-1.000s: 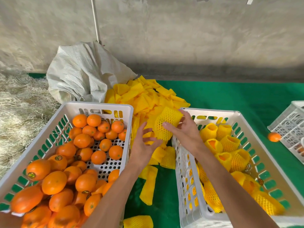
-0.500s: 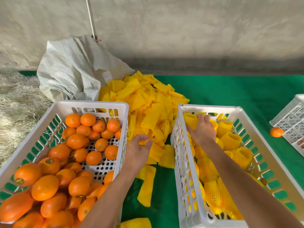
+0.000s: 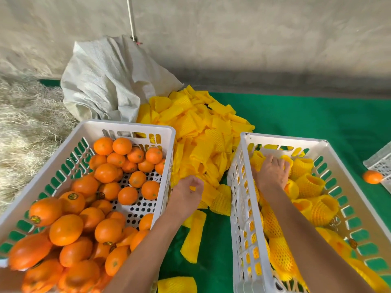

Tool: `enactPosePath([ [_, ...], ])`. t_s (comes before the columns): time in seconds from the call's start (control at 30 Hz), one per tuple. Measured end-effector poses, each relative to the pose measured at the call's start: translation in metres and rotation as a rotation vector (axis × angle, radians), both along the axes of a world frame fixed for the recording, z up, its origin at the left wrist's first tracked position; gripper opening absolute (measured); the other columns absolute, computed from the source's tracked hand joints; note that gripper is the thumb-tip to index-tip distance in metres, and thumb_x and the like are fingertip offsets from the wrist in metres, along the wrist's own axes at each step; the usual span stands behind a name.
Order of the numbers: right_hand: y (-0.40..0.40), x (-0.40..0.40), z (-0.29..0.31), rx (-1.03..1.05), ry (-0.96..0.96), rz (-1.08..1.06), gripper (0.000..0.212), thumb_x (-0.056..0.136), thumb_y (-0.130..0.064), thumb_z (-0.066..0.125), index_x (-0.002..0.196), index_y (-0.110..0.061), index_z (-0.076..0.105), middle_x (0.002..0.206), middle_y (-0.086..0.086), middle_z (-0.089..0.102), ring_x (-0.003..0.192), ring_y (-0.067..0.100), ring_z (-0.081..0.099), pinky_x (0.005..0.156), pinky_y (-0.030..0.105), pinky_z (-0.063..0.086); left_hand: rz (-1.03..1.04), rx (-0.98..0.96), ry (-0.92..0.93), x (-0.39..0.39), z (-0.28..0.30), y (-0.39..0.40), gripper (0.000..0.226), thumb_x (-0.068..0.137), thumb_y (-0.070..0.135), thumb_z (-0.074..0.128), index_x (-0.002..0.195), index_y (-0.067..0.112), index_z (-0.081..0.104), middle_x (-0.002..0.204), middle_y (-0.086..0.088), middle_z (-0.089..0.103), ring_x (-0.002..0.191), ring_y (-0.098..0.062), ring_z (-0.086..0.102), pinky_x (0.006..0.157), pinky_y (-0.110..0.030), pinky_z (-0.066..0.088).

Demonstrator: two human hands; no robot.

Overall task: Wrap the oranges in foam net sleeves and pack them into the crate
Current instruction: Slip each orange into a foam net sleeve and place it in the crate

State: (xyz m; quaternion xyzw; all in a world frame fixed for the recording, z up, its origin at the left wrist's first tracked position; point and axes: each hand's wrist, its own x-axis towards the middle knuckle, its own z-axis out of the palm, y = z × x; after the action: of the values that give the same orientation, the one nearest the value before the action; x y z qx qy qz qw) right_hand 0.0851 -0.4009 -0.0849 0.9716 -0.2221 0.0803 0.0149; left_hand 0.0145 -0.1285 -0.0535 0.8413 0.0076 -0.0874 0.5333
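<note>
Bare oranges (image 3: pixel 105 172) fill the white crate (image 3: pixel 127 125) on the left. The white crate (image 3: pixel 283 138) on the right holds several oranges in yellow foam net sleeves (image 3: pixel 309 185). A pile of empty yellow sleeves (image 3: pixel 201 127) lies between and behind the crates. My left hand (image 3: pixel 186 193) sits at the near edge of that pile, fingers curled and pinching a sleeve. My right hand (image 3: pixel 270 172) reaches into the right crate's far left corner, palm down, fingers wrapped over a sleeved orange that it mostly hides.
A crumpled white sack (image 3: pixel 105 81) leans on the wall behind the left crate, with straw (image 3: pixel 25 123) to its left. Loose sleeves (image 3: pixel 192 240) lie on the green mat (image 3: pixel 317 115). One orange (image 3: pixel 372 177) rests by another crate (image 3: pixel 380 161) at the right.
My right hand carried the sleeved orange from above the pile down into the right crate's far corner. My left hand dropped onto the pile and closed on a sleeve.
</note>
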Motion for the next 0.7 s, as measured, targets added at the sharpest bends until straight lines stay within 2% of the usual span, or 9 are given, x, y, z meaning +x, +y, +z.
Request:
enactPosePath([
  [0.07, 0.005, -0.001, 0.011, 0.105, -0.086, 0.019, 0.065, 0.096, -0.055, 0.058, 0.139, -0.007, 0.047, 0.143, 0.015, 0.054, 0.141, 0.034, 0.038, 0.121, 0.048, 0.02, -0.155, 0.167, 0.067, -0.002, -0.009, 0.003, 0.014, 0.104, 0.021, 0.056, 0.107, 0.015, 0.068, 0.106, 0.0, 0.069, 0.093, -0.015, 0.064, 0.074, -0.028, 0.053],
  [0.17, 0.021, -0.006, 0.035, 0.326, -0.326, 0.105, 0.054, 0.096, -0.04, 0.066, 0.136, -0.007, 0.054, 0.137, 0.017, 0.058, 0.135, 0.038, 0.044, 0.114, 0.051, 0.029, -0.409, 0.482, 0.248, -0.008, -0.018, 0.003, 0.02, 0.104, 0.022, 0.051, 0.117, 0.013, 0.063, 0.122, -0.01, 0.064, 0.107, -0.025, 0.063, 0.08, -0.033, 0.05],
  [0.27, 0.034, -0.016, 0.053, 0.501, -0.438, 0.182, 0.035, 0.097, -0.026, 0.064, 0.127, -0.007, 0.063, 0.128, 0.016, 0.064, 0.127, 0.036, 0.049, 0.109, 0.05, 0.038, -0.565, 0.701, 0.361, -0.015, -0.02, -0.003, 0.023, 0.102, 0.019, 0.053, 0.108, -0.002, 0.061, 0.126, -0.023, 0.062, 0.121, -0.038, 0.06, 0.099, -0.046, 0.05],
  [0.33, 0.042, -0.024, 0.06, 0.661, -0.465, 0.2, 0.031, 0.098, -0.024, 0.063, 0.123, -0.006, 0.064, 0.124, 0.014, 0.066, 0.121, 0.033, 0.055, 0.103, 0.051, 0.045, -0.652, 0.802, 0.387, -0.021, -0.022, -0.009, 0.039, 0.1, 0.023, 0.059, 0.127, -0.004, 0.06, 0.118, -0.02, 0.063, 0.125, -0.039, 0.058, 0.104, -0.049, 0.047],
  [0.4, 0.052, -0.033, 0.064, 0.747, -0.463, 0.22, 0.031, 0.099, -0.026, 0.063, 0.124, -0.008, 0.064, 0.124, 0.01, 0.066, 0.119, 0.031, 0.057, 0.1, 0.05, 0.049, -0.725, 0.909, 0.406, -0.025, -0.024, -0.015, 0.052, 0.1, 0.029, 0.063, 0.144, 0.005, 0.051, 0.137, -0.015, 0.058, 0.13, -0.035, 0.055, 0.107, -0.046, 0.049],
  [0.47, 0.064, -0.041, 0.066, 0.79, -0.458, 0.262, 0.029, 0.1, -0.026, 0.062, 0.124, -0.01, 0.064, 0.126, 0.008, 0.066, 0.123, 0.028, 0.055, 0.101, 0.047, 0.049, -0.766, 0.949, 0.435, -0.026, -0.025, -0.02, 0.059, 0.102, 0.031, 0.062, 0.153, 0.01, 0.043, 0.152, -0.012, 0.048, 0.136, -0.033, 0.05, 0.11, -0.046, 0.048],
  [0.53, 0.075, -0.046, 0.068, 0.813, -0.485, 0.315, 0.024, 0.1, -0.024, 0.061, 0.119, -0.01, 0.068, 0.123, 0.006, 0.068, 0.122, 0.026, 0.056, 0.102, 0.044, 0.049, -0.765, 0.893, 0.501, -0.025, -0.028, -0.025, 0.06, 0.105, 0.033, 0.057, 0.158, 0.014, 0.038, 0.158, -0.01, 0.042, 0.14, -0.033, 0.047, 0.111, -0.044, 0.046],
  [0.63, 0.084, -0.047, 0.073, 0.764, -0.519, 0.37, 0.02, 0.102, -0.023, 0.06, 0.111, -0.011, 0.071, 0.116, 0.004, 0.071, 0.119, 0.023, 0.057, 0.101, 0.042, 0.049, -0.735, 0.868, 0.557, -0.026, -0.034, -0.024, 0.058, 0.104, 0.031, 0.059, 0.157, 0.014, 0.041, 0.157, -0.01, 0.043, 0.138, -0.034, 0.049, 0.109, -0.044, 0.048],
  [0.7, 0.088, -0.047, 0.077, 0.778, -0.511, 0.365, 0.019, 0.102, -0.026, 0.059, 0.11, -0.013, 0.071, 0.116, 0.002, 0.07, 0.118, 0.021, 0.057, 0.098, 0.034, 0.048, -0.728, 0.912, 0.529, -0.026, -0.039, -0.022, 0.053, 0.102, 0.024, 0.063, 0.15, 0.009, 0.049, 0.151, -0.012, 0.051, 0.134, -0.033, 0.053, 0.11, -0.046, 0.048],
])
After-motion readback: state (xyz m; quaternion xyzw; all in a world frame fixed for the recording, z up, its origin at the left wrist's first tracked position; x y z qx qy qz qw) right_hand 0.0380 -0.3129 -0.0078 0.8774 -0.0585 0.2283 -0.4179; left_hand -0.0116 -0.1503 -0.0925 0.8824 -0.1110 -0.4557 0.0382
